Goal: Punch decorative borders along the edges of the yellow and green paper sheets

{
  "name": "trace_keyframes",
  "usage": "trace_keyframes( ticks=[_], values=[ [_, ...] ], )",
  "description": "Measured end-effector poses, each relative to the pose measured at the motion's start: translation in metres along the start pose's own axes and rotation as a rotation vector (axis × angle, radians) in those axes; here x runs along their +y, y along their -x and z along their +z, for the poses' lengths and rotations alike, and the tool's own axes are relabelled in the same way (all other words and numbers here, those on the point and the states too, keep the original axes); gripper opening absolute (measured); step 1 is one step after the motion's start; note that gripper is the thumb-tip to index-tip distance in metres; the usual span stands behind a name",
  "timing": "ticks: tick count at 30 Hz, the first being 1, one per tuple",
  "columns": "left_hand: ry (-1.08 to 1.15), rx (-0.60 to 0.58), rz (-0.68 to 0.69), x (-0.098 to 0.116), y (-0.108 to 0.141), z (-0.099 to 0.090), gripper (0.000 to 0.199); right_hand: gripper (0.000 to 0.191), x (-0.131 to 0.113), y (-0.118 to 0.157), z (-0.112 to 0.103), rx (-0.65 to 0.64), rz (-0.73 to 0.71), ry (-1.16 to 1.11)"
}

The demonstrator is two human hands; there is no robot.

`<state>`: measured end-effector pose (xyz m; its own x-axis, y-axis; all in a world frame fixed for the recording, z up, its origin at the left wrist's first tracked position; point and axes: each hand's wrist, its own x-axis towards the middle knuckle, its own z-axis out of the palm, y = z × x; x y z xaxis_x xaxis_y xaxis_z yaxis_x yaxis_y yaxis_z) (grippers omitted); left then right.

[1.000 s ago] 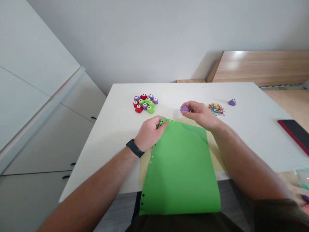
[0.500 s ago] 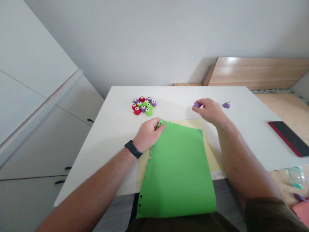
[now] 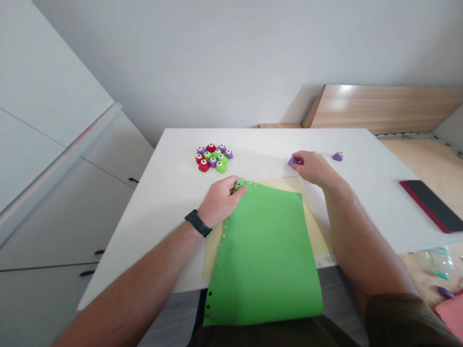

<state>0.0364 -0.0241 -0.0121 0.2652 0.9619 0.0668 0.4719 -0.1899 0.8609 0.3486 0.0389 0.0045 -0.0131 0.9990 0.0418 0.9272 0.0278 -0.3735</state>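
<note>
My left hand (image 3: 220,201) rests on the top corner of a green paper sheet (image 3: 265,258) and holds it there. Small star-shaped holes run down the sheet's left edge. The sheet lies on a pale yellow mat (image 3: 316,231). My right hand (image 3: 313,168) pinches a small purple craft punch (image 3: 293,161) at its fingertips, just above the mat. A second purple punch (image 3: 337,156) sits to the right of that hand. Farther left stands a tight cluster of red, green and purple craft punches (image 3: 213,158). The pile of paper confetti is hidden behind my right hand.
All this lies on a white table (image 3: 155,217). A flat black-and-red case (image 3: 428,206) sits at its right edge. Below right are a clear plastic container (image 3: 439,262) and a pink sheet (image 3: 452,313). White cabinets (image 3: 65,207) stand at left.
My right hand has moved to the right with the purple punch, now covering the confetti. The green sheet lies flatter. My left hand stays on its corner.
</note>
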Motion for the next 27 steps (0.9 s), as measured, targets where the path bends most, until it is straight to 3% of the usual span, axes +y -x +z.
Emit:
trace_keyframes(
  ticks=[4,10,17,23,27],
  values=[
    [0.003,-0.001,0.002,0.0000,0.0000,0.0005,0.025,0.032,0.0026,-0.0001,-0.0004,-0.026,0.001,-0.045],
    [-0.007,-0.008,0.001,0.0000,0.0004,0.0009,0.027,0.031,0.0059,-0.0013,0.0019,0.042,0.131,-0.235],
    [-0.015,-0.021,0.007,0.0000,0.0002,-0.0001,0.027,0.029,-0.0002,-0.0041,0.0005,0.013,0.282,-0.447],
    [-0.022,-0.029,0.011,-0.0018,-0.0001,0.0005,0.027,0.028,-0.0023,-0.0029,-0.0023,0.026,0.291,-0.576],
    [0.009,-0.010,-0.001,-0.0005,0.0002,0.0011,0.027,0.031,0.0008,-0.0023,-0.0066,0.119,0.286,-0.588]
  ],
)
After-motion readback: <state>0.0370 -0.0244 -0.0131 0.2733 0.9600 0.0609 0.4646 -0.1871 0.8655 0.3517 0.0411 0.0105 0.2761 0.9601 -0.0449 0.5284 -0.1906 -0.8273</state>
